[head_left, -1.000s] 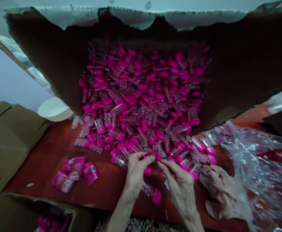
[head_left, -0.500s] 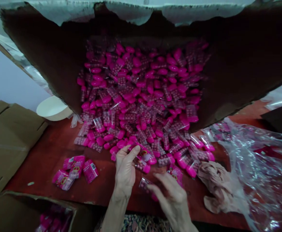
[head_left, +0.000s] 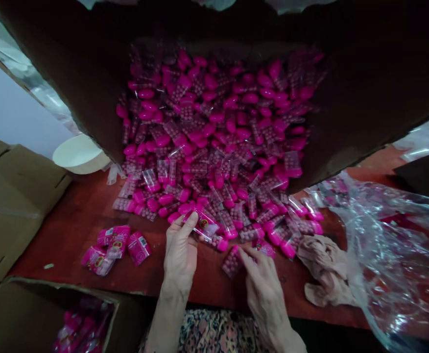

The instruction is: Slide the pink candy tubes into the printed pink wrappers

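Pinched between thumb and fingers of my left hand is a pink printed wrapper, held over the near edge of the pile. My right hand has its fingertips closed on the pink end of a small clear candy container filled with pink balls. This container is tilted just above or on the red table; contact is unclear. Behind both hands spreads a heap of similar candy containers with bright pink caps. A pink printed piece lies partly hidden behind my right fingers.
A large cut-open cardboard box surrounds the heap. Several pink printed packets lie left on the red table. Lower left stands a carton holding pink packs. A beige cloth, clear plastic bag and white bowl are nearby.
My right hand's spread, blurred fingers have closed on the candy container, whose pink end now points up toward them. My left hand keeps the wrapper and sits slightly further left. The view has shifted a little.
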### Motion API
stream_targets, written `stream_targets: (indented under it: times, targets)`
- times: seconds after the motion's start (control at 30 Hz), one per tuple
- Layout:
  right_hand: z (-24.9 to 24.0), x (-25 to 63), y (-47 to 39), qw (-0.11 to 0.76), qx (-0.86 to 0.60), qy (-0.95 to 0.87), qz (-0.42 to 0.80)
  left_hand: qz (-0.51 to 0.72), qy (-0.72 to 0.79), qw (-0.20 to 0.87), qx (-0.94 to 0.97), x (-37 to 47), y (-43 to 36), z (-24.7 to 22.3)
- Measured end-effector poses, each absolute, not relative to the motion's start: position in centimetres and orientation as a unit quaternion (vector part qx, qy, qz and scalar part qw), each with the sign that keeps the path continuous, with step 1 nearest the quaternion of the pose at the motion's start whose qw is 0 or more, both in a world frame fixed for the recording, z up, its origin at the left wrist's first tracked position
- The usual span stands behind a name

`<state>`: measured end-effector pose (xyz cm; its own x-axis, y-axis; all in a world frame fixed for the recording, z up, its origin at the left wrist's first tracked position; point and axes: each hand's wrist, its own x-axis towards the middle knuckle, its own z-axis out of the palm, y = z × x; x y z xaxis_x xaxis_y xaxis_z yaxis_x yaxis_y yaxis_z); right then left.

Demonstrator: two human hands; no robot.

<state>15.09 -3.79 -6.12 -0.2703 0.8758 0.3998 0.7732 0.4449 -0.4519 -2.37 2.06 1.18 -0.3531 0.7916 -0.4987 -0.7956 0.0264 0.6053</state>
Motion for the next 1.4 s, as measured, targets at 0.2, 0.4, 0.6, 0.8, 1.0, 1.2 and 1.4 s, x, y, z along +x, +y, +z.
stream_targets:
  times: [0.2, 0.4, 0.6, 0.8, 1.0, 1.2, 1.4]
  targets:
    - [-6.6, 13.2, -5.8, 0.239, -0.660, -0.710, 0.056, 0.694, 0.417, 0.587, -0.007, -2.1, 2.0, 0.8]
    - [-7.1, 12.3, -5.4, 0.282, -0.673, -0.674, 0.113, 0.688, 0.435, 0.580, -0.040, -1.7, 1.9, 0.6]
    - [-5.7, 13.2, -4.8, 0.358, -0.651, -0.538, 0.399, 0.705, 0.415, 0.574, -0.033, -2.1, 1.8, 0.9]
    - [-1.7, 12.6, -4.3, 0.474, -0.574, -0.386, 0.545, 0.701, 0.413, 0.581, -0.023, -1.6, 1.7, 0.9]
    - [-0.1, 11.1, -3.9, 0.545, -0.558, -0.418, 0.465, 0.687, 0.417, 0.594, -0.014, -0.5, 1.6, 1.3]
    - [-0.7, 10.3, -3.9, 0.553, -0.569, -0.433, 0.427, 0.690, 0.413, 0.594, -0.009, -0.6, 1.6, 0.9]
    - [-0.6, 10.4, -3.9, 0.527, -0.585, -0.452, 0.418, 0.688, 0.410, 0.599, -0.005, -0.5, 1.6, 0.7]
